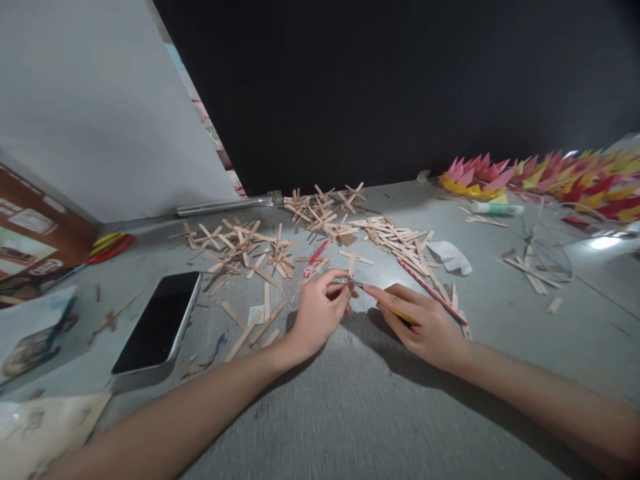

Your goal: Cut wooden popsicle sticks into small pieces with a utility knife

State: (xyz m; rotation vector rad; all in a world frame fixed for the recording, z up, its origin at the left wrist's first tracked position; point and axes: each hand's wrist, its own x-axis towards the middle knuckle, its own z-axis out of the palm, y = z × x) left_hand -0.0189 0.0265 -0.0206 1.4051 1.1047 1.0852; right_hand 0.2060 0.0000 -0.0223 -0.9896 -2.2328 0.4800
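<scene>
Left hand, right of the phone as I see it from my station: thumb and fingers pinched nearly together on a stick, its lower end hidden by the fingertips. Right hand, farther right of the phone: fingers closed in a writing grip around a yellow-and-black tool, metal tip at the left fingertips; whether it touches the stick, I cannot tell. Crossed sticks: heaped beyond the phone, to its right. Foil roll: beyond the phone.
</scene>
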